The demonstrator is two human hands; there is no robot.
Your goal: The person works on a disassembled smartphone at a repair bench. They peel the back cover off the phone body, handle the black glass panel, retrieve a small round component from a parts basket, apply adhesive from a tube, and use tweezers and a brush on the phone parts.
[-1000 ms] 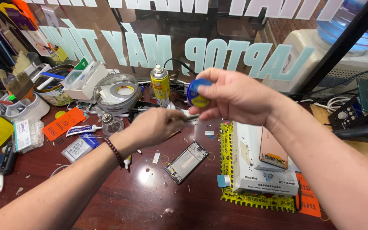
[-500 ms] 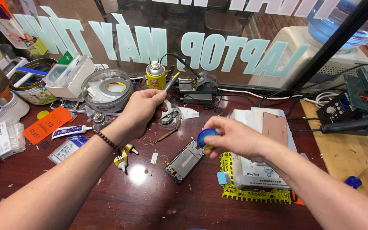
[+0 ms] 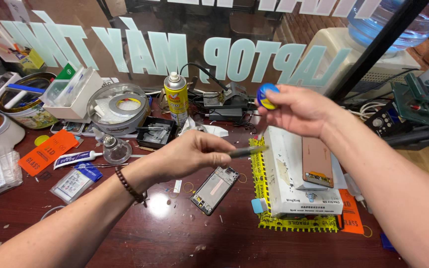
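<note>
My left hand (image 3: 189,156) grips a thin greenish tool (image 3: 247,152) that points right, above the table. My right hand (image 3: 299,109) is raised and pinches a small round blue and yellow tin (image 3: 265,96). Below and between the hands an opened phone frame (image 3: 214,189) lies on the dark wooden table (image 3: 125,233). A white box (image 3: 289,173) rests on a yellow and black mat, with a pinkish phone back panel (image 3: 317,162) on top.
A yellow spray can (image 3: 176,99) stands at the back by a black parts tray (image 3: 157,132). A round tin with tape rolls (image 3: 117,106), a small glass bottle (image 3: 115,149), glue tube, orange labels and packets crowd the left. Soldering gear and cables sit at right.
My right hand has lifted the blue tin from near the phone frame up to the right. My left hand came back from the spray can area holding the thin tool.
</note>
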